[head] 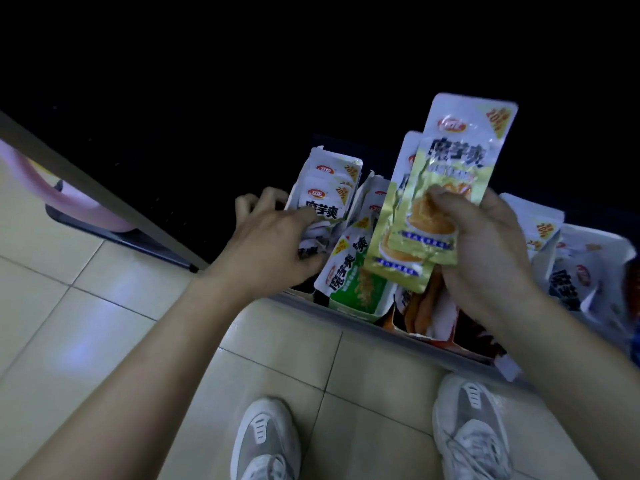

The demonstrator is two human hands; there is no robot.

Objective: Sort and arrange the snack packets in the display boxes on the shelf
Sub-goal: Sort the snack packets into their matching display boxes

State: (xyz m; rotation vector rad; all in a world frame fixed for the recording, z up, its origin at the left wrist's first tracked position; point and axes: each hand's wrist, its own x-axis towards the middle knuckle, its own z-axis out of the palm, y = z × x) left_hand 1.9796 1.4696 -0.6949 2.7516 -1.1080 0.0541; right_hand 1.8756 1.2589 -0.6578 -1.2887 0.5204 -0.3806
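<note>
My right hand (485,251) grips a small stack of yellow-green snack packets (446,188), held upright above the display boxes. My left hand (273,244) reaches into the left display box and its thumb and fingers pinch a bunch of white snack packets (325,195) standing there. A green-and-white packet (353,271) leans in the box between my hands. Orange packets (426,310) sit in a box below my right hand. More white packets (568,258) lie at the right.
The low shelf's front edge (433,351) runs diagonally across beige floor tiles. Behind the boxes the shelf is dark. A wooden panel (104,199) and a pink object (69,199) stand at the left. My two grey-white shoes (266,441) are below.
</note>
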